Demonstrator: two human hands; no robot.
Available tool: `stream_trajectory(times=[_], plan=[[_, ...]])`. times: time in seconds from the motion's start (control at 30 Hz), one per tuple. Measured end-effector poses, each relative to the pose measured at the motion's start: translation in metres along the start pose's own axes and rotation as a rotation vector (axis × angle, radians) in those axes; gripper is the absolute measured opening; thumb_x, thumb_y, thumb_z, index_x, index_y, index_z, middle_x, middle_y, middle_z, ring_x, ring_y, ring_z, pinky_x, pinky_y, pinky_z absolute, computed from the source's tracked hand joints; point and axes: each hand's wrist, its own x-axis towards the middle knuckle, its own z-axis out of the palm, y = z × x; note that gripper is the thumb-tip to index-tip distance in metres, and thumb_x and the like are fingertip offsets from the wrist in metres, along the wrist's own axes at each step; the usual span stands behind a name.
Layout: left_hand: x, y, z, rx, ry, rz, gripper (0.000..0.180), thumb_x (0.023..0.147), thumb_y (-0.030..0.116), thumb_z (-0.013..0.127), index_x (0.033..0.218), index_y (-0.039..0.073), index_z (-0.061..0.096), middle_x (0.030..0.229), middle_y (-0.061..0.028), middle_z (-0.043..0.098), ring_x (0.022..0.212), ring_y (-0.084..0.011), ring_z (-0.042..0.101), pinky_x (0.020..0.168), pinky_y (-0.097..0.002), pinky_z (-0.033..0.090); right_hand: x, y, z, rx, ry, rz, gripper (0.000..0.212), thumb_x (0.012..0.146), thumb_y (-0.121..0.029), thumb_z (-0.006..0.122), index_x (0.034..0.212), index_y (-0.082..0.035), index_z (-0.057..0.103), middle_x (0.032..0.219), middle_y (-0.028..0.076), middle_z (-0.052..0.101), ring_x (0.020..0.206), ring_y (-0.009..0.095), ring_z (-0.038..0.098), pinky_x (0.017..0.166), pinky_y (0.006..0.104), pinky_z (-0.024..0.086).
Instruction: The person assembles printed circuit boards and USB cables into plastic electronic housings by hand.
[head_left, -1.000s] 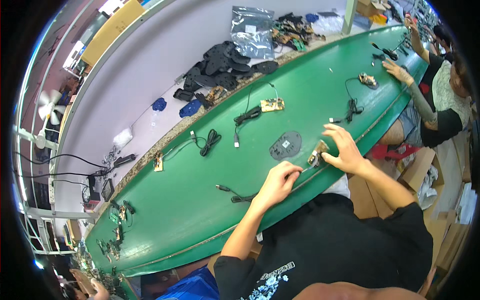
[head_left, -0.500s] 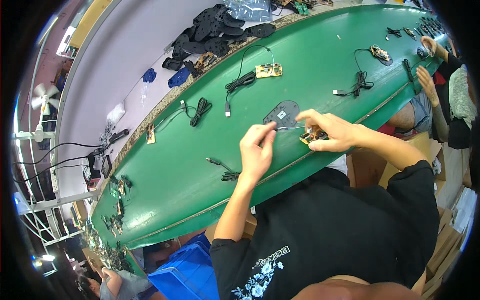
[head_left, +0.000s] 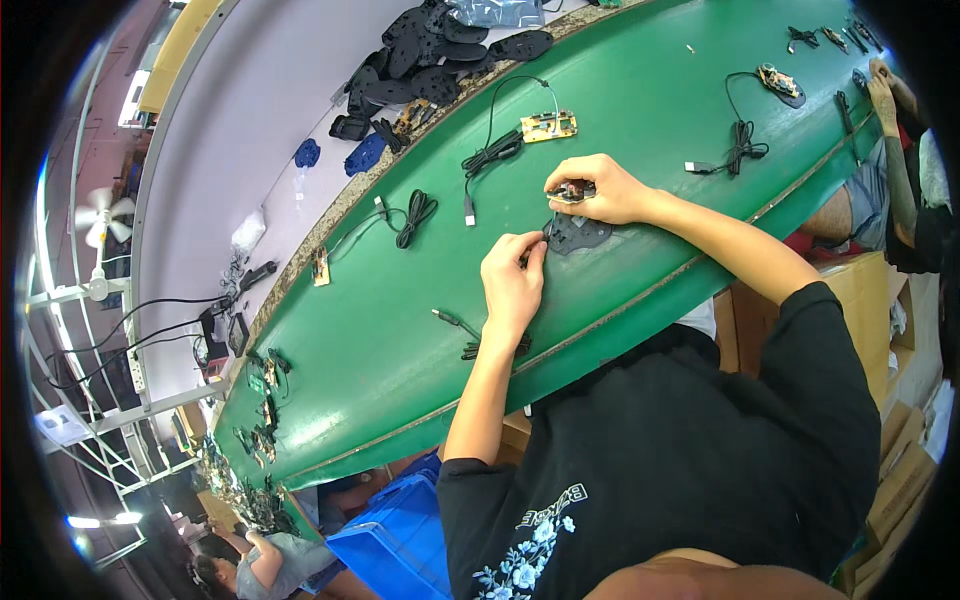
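My right hand (head_left: 612,190) grips a small circuit board (head_left: 571,193) above a dark grey mouse base plate (head_left: 582,235) that lies on the green belt. From the board a thin light wire (head_left: 553,218) runs down toward my left hand (head_left: 510,285). The left fingers are pinched together on the dark cable at the wire's end, at the left edge of the base plate. A coiled black cable with a plug (head_left: 448,319) lies left of my left forearm and partly behind it.
Farther out on the green belt (head_left: 340,390) lie a yellow board (head_left: 549,126) with a cable and another coiled cable (head_left: 416,218). Black plastic shells (head_left: 410,60) are heaped beyond the belt's edge. Another person's hands (head_left: 884,98) are at the far right. A blue crate (head_left: 395,535) stands below.
My right hand has moved up and left with the circuit board, now over the base plate. My left hand stays close to the plate's left edge, still pinching the cable.
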Motion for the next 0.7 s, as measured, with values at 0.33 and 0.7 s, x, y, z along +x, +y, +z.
stream_trajectory(times=[0.33, 0.7], plan=[[0.002, 0.001, 0.002, 0.181, -0.034, 0.147, 0.010, 0.085, 0.002, 0.071, 0.095, 0.000, 0.074, 0.090, -0.0138, 0.069, 0.078, -0.0301, 0.067, 0.074, -0.0354, 0.053, -0.003, -0.001, -0.002, -0.120, -0.003, -0.064, 0.027, 0.083, -0.018, 0.079, 0.103, -0.003, 0.069, 0.094, 0.011, 0.070, 0.082, 0.026, 0.066, 0.076, 0.0346, 0.052], [-0.006, 0.005, -0.002, 0.688, -0.240, 0.562, 0.033, 0.078, 0.000, 0.063, 0.110, -0.007, 0.066, 0.089, -0.0128, 0.057, 0.086, -0.0271, 0.056, 0.076, -0.0366, 0.049, -0.030, -0.016, 0.004, -0.079, 0.080, 0.038, 0.027, 0.085, -0.021, 0.078, 0.104, -0.003, 0.068, 0.083, 0.011, 0.066, 0.073, 0.023, 0.062, 0.070, 0.0336, 0.050]])
